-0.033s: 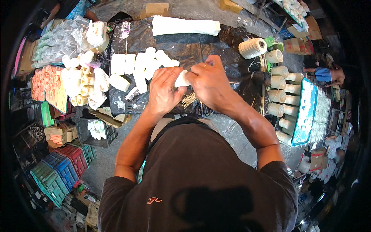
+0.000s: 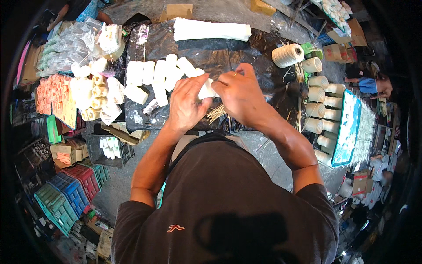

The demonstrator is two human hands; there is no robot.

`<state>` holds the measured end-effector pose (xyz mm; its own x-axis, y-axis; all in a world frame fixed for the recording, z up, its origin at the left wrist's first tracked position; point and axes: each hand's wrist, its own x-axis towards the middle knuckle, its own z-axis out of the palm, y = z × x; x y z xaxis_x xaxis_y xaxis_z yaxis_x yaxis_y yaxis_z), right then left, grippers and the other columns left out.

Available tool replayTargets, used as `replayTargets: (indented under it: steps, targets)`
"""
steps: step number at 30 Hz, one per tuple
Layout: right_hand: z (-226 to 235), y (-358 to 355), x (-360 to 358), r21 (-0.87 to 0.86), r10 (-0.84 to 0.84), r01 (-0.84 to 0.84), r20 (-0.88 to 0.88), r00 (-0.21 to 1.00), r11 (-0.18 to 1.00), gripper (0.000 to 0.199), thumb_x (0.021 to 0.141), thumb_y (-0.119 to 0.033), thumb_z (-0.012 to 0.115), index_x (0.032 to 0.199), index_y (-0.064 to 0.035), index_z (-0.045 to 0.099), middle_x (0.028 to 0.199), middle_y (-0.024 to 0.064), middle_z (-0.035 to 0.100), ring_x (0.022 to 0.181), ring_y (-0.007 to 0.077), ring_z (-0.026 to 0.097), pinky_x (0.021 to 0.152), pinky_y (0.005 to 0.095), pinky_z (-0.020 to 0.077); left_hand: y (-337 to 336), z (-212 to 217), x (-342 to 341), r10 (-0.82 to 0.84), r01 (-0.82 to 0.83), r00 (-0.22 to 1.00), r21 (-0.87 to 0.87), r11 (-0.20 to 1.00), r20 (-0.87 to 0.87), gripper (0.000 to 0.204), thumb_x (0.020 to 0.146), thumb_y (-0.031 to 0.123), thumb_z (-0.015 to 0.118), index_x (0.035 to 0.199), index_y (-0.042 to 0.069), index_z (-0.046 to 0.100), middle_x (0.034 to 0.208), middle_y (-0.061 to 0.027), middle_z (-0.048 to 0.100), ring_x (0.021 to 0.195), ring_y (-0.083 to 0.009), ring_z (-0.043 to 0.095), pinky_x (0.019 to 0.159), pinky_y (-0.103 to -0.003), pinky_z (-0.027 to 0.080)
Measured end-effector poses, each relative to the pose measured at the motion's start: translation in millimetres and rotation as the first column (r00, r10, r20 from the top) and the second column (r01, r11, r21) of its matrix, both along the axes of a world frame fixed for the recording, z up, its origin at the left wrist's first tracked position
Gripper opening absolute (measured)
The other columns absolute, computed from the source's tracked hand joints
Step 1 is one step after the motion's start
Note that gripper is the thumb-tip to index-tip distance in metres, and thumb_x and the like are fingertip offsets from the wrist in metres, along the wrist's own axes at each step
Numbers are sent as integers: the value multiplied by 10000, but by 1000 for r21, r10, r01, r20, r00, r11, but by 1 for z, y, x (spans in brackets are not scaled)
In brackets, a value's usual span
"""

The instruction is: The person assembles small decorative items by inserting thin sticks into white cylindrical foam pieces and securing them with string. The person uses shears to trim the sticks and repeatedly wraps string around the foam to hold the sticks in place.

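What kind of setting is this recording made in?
Probably an outdoor market stall or street-side work spot. A black plastic sheet on the ground holds rows of white blocks, spools of pale twine stand nearby, and stacked plastic crates sit alongside.

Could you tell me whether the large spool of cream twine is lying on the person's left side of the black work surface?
No, the spool of cream twine sits at the right of the black work surface, beyond the right hand.

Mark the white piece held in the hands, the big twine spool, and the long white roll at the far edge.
white piece (image 2: 206,90), head view, on its visible middle between both hands.
twine spool (image 2: 287,55), head view, on its wound side.
long white roll (image 2: 211,30), head view, on its midsection.
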<state>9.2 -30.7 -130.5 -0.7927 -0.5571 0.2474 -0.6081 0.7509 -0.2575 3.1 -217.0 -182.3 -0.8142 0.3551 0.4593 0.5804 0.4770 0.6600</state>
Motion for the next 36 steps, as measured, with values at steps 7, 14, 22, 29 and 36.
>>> replayTargets:
  steps: [7, 14, 22, 29, 36]
  targets:
    - [43, 9, -4, 11, -146, 150, -170, 975, 989, 268, 811, -132, 731, 1071, -71, 703, 1001, 58, 684, 984, 232, 642, 1042, 487, 354, 2, -5, -1, -38, 34, 999, 97, 995, 39, 271, 790, 46, 782, 1016, 1, 639, 997, -167, 697, 782, -298, 689, 705, -362, 556]
    - [31, 25, 3, -376, -359, 281, -156, 920, 883, 239, 805, -116, 778, 1030, -72, 711, 1033, 92, 697, 1028, 264, 635, 989, 432, 424, 6, -60, -32, -521, -776, 447, 605, 178, 727, 148, 971, 175, 644, 1021, 39, 608, 937, -135, 694, 798, -278, 711, 712, -363, 605]
    - [19, -31, -2, -434, -159, 87, -134, 978, 897, 125, 751, -67, 742, 863, -21, 711, 1039, 140, 685, 963, 317, 654, 880, 427, 509, 7, -67, -45, -707, -767, 424, 639, 52, 566, 314, 1026, 306, 533, 1115, 18, 619, 992, -124, 697, 900, -251, 691, 811, -399, 578]
    - [-43, -39, -37, -256, -260, 291, 148, 954, 922, 129, 709, -53, 684, 791, 39, 721, 970, 184, 659, 877, 342, 657, 808, 418, 542, 24, -84, -52, -579, -759, 538, 651, -16, 613, 223, 1037, 232, 534, 1137, 40, 587, 1013, -94, 667, 943, -230, 676, 853, -376, 563]
    - [-101, -47, -27, -496, -311, 305, 73, 948, 813, 106, 682, 71, 675, 784, 49, 694, 994, 174, 632, 815, 313, 664, 717, 369, 541, 30, -65, -45, -351, -823, 544, 567, -43, 763, 202, 981, 141, 636, 1091, -28, 631, 972, -73, 674, 876, -190, 674, 756, -334, 569]
